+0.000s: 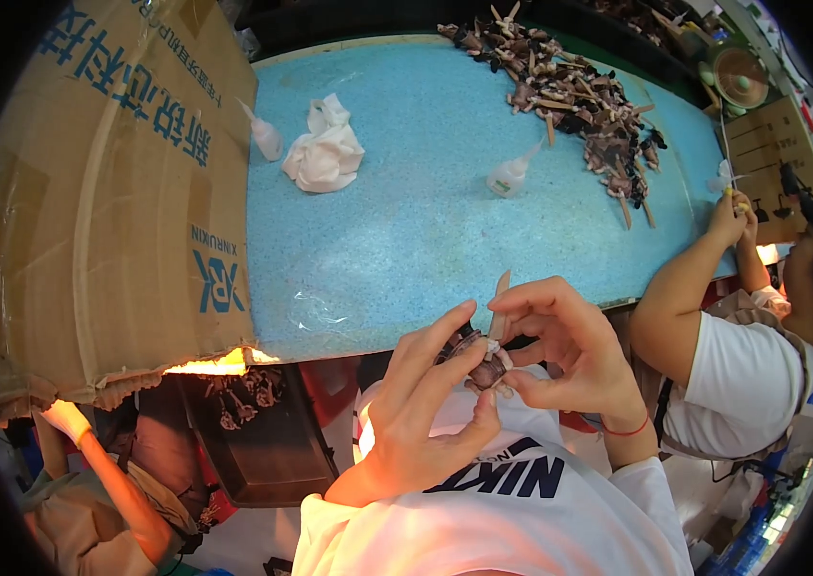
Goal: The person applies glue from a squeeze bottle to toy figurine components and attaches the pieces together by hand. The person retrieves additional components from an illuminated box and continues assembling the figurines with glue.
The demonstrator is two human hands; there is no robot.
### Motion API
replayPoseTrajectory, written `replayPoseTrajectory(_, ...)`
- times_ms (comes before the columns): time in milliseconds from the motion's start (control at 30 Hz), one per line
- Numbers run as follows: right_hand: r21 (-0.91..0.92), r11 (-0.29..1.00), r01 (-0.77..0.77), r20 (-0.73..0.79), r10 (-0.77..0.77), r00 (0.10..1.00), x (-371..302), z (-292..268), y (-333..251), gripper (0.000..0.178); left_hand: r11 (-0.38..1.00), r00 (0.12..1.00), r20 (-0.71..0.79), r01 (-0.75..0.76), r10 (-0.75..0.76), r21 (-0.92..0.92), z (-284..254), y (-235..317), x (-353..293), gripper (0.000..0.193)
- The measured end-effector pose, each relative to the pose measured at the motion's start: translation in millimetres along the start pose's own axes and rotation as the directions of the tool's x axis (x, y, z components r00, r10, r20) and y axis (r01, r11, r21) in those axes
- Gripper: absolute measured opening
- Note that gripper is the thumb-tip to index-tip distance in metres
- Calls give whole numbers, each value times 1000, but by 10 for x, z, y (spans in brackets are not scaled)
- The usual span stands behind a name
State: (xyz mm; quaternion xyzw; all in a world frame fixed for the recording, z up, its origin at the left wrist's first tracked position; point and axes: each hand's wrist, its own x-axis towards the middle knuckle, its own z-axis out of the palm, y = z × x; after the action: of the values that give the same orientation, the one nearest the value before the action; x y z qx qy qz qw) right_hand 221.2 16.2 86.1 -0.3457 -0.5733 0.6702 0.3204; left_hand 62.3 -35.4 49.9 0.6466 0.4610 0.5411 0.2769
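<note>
In front of my chest, just off the near edge of the table, both hands grip a small brown and black figurine (490,370) with pale parts. My left hand (416,398) pinches it from the left, thumb below and fingers above. From the other side my right hand (574,350) closes thumb and fingers on it. A flat tan pointed piece (500,302) sticks up from the figurine by my right fingertips; whether it is attached or only held I cannot tell. My fingers cover much of the figurine.
On the blue table (397,250) lie a heap of similar figurines (570,96), a squeeze bottle (512,175), another bottle (265,136) and crumpled tissue (323,154). A large cardboard box (118,211) stands left, above a dark tray (262,451). Co-workers sit right (742,355) and left (109,499).
</note>
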Motion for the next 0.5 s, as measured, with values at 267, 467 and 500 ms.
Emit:
replayPoseTrajectory(267, 29, 1000, 11, 66, -13, 998, -2, -42, -102, 56, 1000, 995, 96, -12, 12, -8, -110, 110, 69, 39)
replayPoseTrajectory(467, 1, 998, 62, 100, -62, 993, -6, -75, -89, 57, 999, 997, 65, -31, 31, 11, -77, 111, 64, 39)
replayPoseTrajectory(500, 2, 998, 64, 99, -63, 993, -8, -76, -85, 57, 999, 997, 61, -44, 42, 24, -74, 113, 68, 39)
